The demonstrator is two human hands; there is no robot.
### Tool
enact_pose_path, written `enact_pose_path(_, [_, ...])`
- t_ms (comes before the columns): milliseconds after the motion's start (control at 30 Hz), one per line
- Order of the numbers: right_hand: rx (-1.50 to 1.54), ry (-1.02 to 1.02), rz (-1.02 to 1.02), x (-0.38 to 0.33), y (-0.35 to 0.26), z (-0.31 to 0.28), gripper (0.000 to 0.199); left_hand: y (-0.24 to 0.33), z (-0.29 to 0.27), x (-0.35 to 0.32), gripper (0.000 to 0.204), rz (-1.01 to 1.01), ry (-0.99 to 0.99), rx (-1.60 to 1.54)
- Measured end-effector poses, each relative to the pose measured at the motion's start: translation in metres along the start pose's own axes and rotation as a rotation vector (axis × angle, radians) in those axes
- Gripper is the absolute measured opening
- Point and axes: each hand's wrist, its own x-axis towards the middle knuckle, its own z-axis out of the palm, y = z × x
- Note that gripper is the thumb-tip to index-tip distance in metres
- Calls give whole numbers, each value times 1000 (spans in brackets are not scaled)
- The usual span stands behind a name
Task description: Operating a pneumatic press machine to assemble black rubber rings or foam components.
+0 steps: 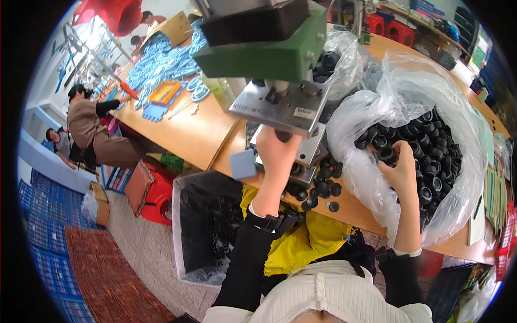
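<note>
In front of me stands a green bench press (258, 56) with a steel plate (269, 107) over a lower metal base. My left hand (277, 153) reaches in just below the plate, its fingertips partly hidden by it. A dark round part (283, 136) shows between its thumb and fingers. To the right, my right hand (399, 168) dips into a clear plastic bag (350, 134) filled with small black wheel-like parts (433, 153). Thumb and fingers there are curled round one black wheel-like part (386, 156).
Loose black parts (323, 188) lie by the press base, beside a blue block (243, 163). Below the table edge is a lined bin (180, 231) holding black pieces. Light-blue parts (156, 67) and an orange tray (164, 92) cover the far left table, where a person (89, 121) works.
</note>
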Motion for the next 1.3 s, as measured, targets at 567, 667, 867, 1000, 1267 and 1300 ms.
enact_pose_path(567, [358, -265, -241, 19, -128, 106, 29, -122, -162, -84, 57, -203, 233, 585])
enact_pose_path(667, [414, -307, -266, 21, -120, 109, 35, -119, -102, -48, 40, -33, -103, 648])
enact_pose_path(867, [353, 77, -200, -8, -63, 71, 22, -157, -81, -57, 36, -141, -324, 700])
enact_pose_path(1000, [-161, -113, 31, 17, 45, 45, 30, -138, -66, -54, 39, -90, -355, 642])
enact_pose_path(1267, [-681, 125, -9, 31, 61, 38, 25, -53, -56, -42, 36, 97, -10, 231])
enact_pose_path(1300, [-803, 28, 7, 35, 70, 25, 26, -37, -45, -33, 37, 157, 23, 139])
